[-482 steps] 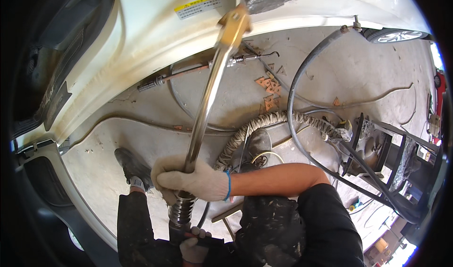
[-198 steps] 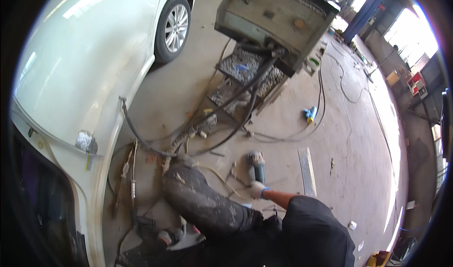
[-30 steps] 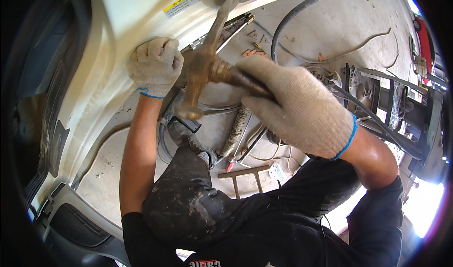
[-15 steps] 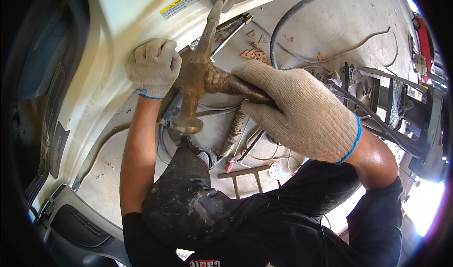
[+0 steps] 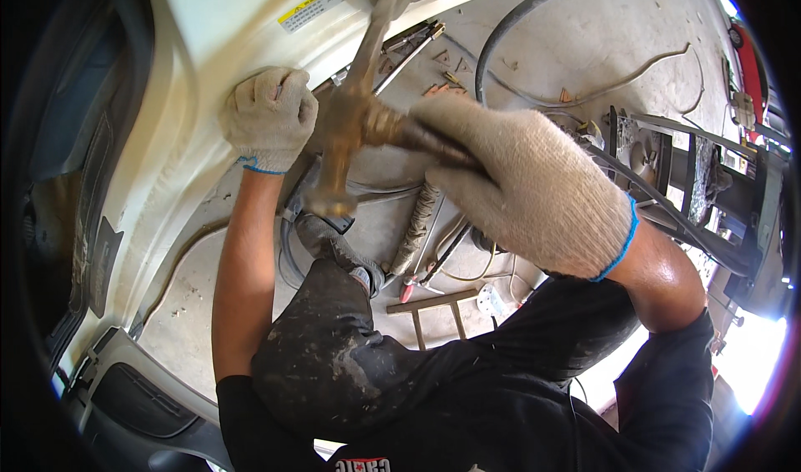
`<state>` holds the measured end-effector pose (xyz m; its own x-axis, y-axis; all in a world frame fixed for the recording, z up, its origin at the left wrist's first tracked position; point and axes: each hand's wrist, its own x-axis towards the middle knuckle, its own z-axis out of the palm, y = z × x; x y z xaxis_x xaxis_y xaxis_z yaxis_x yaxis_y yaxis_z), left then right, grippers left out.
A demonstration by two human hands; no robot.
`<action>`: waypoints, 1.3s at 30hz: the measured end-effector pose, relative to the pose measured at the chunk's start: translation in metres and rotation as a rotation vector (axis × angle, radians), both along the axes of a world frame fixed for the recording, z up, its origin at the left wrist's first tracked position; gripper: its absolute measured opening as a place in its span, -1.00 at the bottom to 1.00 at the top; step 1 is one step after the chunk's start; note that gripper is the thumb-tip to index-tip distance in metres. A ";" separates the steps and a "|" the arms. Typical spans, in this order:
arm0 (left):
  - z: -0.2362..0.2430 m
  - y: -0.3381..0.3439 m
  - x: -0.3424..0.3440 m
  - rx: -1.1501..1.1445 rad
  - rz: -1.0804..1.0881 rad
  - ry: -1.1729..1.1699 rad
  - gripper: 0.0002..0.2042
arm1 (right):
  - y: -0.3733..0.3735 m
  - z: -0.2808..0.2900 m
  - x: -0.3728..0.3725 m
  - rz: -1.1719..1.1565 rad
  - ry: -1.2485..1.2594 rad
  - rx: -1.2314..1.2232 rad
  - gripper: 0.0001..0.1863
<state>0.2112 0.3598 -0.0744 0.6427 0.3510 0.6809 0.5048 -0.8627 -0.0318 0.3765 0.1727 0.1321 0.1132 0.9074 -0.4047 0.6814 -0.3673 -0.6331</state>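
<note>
My gloved right hand (image 5: 530, 193) is closed round the handle of a worn body hammer (image 5: 346, 130); its motion-blurred head points a long end up toward the white car's lower edge. Left of the hammer, my gloved left hand (image 5: 269, 115) rests against the white car body (image 5: 188, 38), fingers curled; what they grip, if anything, is hidden. A yellow warning label (image 5: 317, 3) is on the body above them.
Cables and hoses (image 5: 501, 34) cross the concrete floor among copper-coloured triangular pieces (image 5: 434, 90) and long tools. A black metal rig (image 5: 701, 188) stands at the right, a metal frame (image 5: 430, 305) lies near my legs, and a red car (image 5: 743, 72) is beyond.
The hammer and my right hand sit slightly higher than half a second ago; my left hand barely moved. Earlier, my right hand held a long steel tool, then was on an angle grinder.
</note>
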 end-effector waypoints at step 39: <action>0.008 -0.003 0.000 -0.040 0.014 0.092 -0.81 | -0.029 -0.028 0.025 0.145 0.090 0.466 -0.68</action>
<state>0.2111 0.3568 -0.0660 0.6966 0.3863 0.6046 0.5135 -0.8569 -0.0442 0.4017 0.1435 0.1036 -0.0442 0.9980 0.0450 0.6394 0.0628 -0.7663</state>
